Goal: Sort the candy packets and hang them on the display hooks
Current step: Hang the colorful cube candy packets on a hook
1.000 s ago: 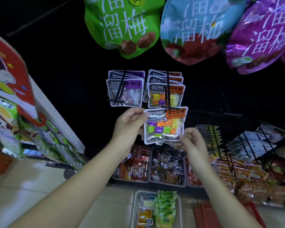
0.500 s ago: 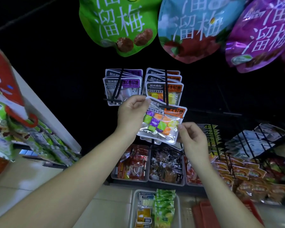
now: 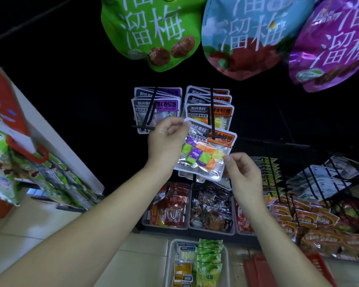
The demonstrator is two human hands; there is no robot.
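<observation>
Pinched by the left hand (image 3: pixel 166 141) at its top-left corner and the right hand (image 3: pixel 244 175) at its lower-right edge, the candy packet (image 3: pixel 203 156) lay tilted against the tip of the hook (image 3: pixel 212 108).

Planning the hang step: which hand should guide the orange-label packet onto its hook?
Left, probably. The left hand pinches the top corner of the candy packet beside the display hook; the right hand pinches only its bottom corner, farther off.
</observation>
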